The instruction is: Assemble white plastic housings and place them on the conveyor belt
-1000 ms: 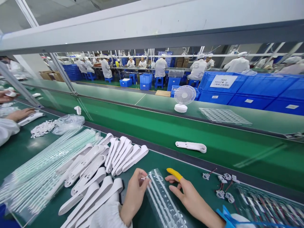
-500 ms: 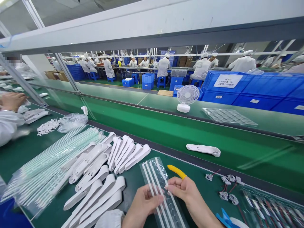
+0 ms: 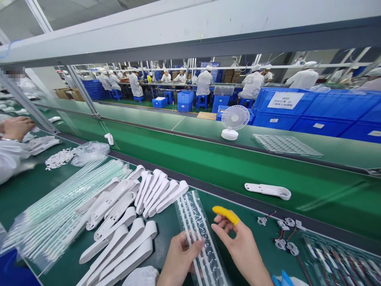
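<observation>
My left hand [image 3: 185, 251] grips a clear plastic sheet [image 3: 200, 222] that carries several long white strips and rows of curved marks. Its thumb presses on top of the sheet. To the right of the sheet and apart from it is my right hand [image 3: 236, 238], thumb and index finger spread, with nothing visible in it. A yellow finger cot [image 3: 226, 215] covers its index finger. White curved plastic handles [image 3: 126, 238] lie in a pile left of my left hand.
Bagged strips [image 3: 74, 202] lie at the left, near a co-worker's hand [image 3: 18, 128]. Small wired parts [image 3: 281, 244] and a tray of parts [image 3: 342, 258] sit at the right. A single white handle [image 3: 268, 190] lies on the green belt [image 3: 193, 157]. A white fan [image 3: 235, 119] stands beyond.
My right hand has come off the sheet, its fingers now spread. The sheet has tilted slightly in my left hand. The single handle on the belt has shifted right.
</observation>
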Tool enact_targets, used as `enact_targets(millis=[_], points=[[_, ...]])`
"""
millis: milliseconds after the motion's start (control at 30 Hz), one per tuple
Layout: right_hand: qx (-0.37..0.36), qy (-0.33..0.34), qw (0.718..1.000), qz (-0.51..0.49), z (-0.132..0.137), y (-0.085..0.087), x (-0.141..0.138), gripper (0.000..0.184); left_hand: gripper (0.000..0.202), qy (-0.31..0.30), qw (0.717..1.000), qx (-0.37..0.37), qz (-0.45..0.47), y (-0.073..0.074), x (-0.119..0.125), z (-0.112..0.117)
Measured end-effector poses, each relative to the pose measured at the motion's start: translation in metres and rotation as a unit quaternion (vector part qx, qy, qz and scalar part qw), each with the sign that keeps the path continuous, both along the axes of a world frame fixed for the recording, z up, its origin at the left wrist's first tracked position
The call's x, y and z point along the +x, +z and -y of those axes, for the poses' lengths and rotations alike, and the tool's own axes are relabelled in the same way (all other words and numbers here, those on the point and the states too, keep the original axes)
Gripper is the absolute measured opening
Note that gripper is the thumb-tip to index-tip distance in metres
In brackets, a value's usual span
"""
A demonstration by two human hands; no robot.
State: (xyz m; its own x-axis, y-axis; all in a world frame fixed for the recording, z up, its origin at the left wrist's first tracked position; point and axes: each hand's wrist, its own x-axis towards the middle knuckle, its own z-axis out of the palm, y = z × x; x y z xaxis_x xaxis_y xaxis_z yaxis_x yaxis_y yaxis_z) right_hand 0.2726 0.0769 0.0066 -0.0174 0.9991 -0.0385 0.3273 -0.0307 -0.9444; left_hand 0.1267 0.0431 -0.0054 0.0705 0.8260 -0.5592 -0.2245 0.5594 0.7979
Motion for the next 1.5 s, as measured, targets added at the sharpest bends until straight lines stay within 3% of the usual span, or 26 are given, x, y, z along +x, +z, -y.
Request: enact_targets(millis=[100, 200, 400, 667, 900, 1167, 1367, 1433, 1500], points=[[0.11, 0.063, 0.985, 0.121, 0.009, 0.003, 0.002, 0.013, 0.054, 0.016, 1.0, 0.021, -0.006, -0.003, 0.0, 0.0], [0.169, 0.102, 0.958, 0.21, 0.018, 0.001, 0.002, 0.015, 0.054, 0.033, 0.999, 0.042, -0.011, -0.007, -0.001, 0.001], [0.21, 0.117, 0.94, 0.243, 0.026, -0.008, 0.001, 0.016, 0.05, 0.059, 0.996, 0.061, -0.008, -0.007, 0.0, 0.002], [0.155, 0.122, 0.954, 0.226, 0.029, -0.006, -0.001, 0.018, 0.043, 0.055, 0.989, 0.132, -0.046, -0.005, 0.001, 0.003], [0.186, 0.109, 0.946, 0.243, 0.028, -0.006, -0.002, 0.017, 0.044, 0.038, 0.989, 0.136, -0.034, -0.003, 0.005, 0.004], [0.066, 0.129, 0.967, 0.209, 0.021, -0.012, -0.001, 0.018, 0.05, -0.005, 0.991, 0.126, -0.043, -0.016, 0.005, 0.006], [0.023, 0.047, 0.983, 0.177, 0.005, -0.001, 0.013, 0.026, 0.065, -0.02, 0.991, 0.083, -0.101, -0.037, 0.007, 0.015], [0.032, 0.041, 0.984, 0.17, 0.001, 0.004, 0.019, 0.028, 0.058, -0.041, 0.989, 0.077, -0.122, -0.039, 0.007, 0.019], [0.038, 0.047, 0.984, 0.168, -0.002, 0.007, 0.023, 0.029, 0.046, -0.084, 0.968, 0.073, -0.224, -0.034, 0.001, 0.02]])
